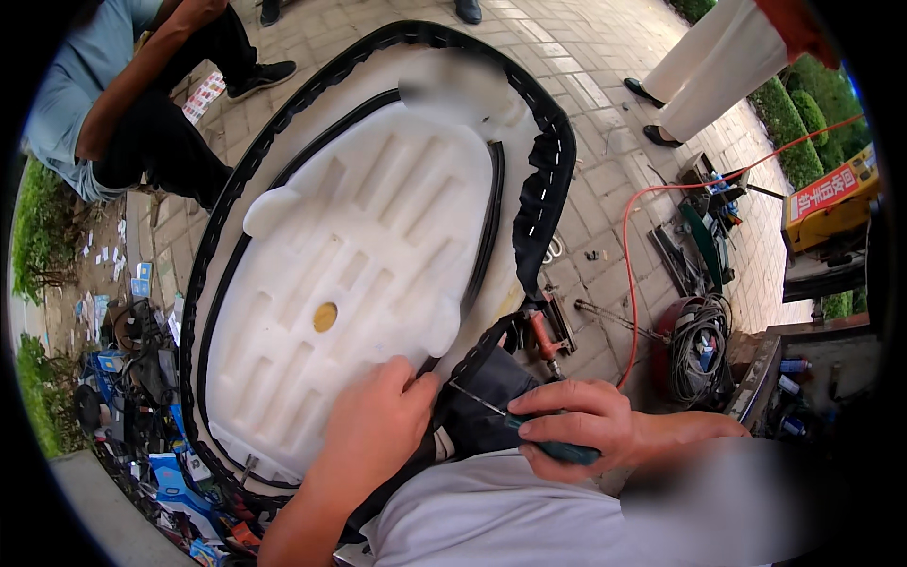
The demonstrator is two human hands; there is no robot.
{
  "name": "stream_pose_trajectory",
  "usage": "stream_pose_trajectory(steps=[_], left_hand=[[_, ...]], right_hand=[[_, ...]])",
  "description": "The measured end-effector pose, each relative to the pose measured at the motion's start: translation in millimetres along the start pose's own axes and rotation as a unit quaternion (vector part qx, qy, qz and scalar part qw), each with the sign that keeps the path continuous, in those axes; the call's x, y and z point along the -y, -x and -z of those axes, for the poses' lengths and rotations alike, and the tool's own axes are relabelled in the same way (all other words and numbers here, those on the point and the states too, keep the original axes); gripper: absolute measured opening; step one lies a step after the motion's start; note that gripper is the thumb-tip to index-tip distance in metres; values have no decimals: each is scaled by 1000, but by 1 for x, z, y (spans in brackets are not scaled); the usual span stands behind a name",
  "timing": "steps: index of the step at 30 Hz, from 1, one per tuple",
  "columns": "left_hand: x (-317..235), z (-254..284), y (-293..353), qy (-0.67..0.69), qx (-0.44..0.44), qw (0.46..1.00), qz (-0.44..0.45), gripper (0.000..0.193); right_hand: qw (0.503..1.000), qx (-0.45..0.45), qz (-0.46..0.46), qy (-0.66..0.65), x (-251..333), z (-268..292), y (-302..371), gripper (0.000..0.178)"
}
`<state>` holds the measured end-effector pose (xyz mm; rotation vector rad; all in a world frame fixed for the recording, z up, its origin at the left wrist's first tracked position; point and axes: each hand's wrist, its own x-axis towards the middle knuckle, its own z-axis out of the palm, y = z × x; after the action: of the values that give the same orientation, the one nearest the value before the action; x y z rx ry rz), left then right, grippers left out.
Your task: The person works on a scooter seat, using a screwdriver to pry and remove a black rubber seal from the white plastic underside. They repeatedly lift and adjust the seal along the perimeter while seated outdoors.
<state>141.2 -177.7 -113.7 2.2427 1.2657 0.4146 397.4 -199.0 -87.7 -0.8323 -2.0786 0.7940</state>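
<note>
An upturned seat fills the middle: a white plastic base (283,283) with a small yellow disc, a black rubber strip (493,203) along its edge, and a black cover (546,180) with a white-stitched hem around it. My left hand (383,416) lies at the near right edge of the base, its thumb and fingers closed on the black strip. In my right hand (576,425) is a screwdriver (562,452) with a dark green handle. Its thin shaft points left toward the cover, just right of my left hand. Whether the tip touches anything, I cannot tell.
Right of the seat lies a red-handled tool (543,335); a red hose (628,246) curves across the paving. Beyond are a toolbox (704,227) and coiled cable (697,350). Cluttered parts (142,406) lie left. A seated person (123,113) and a standing person (709,76) are nearby.
</note>
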Motion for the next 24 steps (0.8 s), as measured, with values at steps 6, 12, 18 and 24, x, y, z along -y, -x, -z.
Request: stream_pose_trajectory(steps=[6, 12, 18, 24], left_hand=[[0, -2, -11, -81, 4, 996, -39, 8], [6, -19, -17, -144, 22, 987, -75, 8], [4, -14, -10, -68, -20, 992, -100, 10], [20, 77, 122, 112, -588, 794, 101, 19]], right_hand=[[1000, -3, 10, -7, -1, 0, -13, 30], [1000, 8, 1, 23, -4, 7, -11, 34], [993, -95, -64, 33, -2, 20, 38, 28], [980, -159, -114, -34, -33, 19, 78, 33]])
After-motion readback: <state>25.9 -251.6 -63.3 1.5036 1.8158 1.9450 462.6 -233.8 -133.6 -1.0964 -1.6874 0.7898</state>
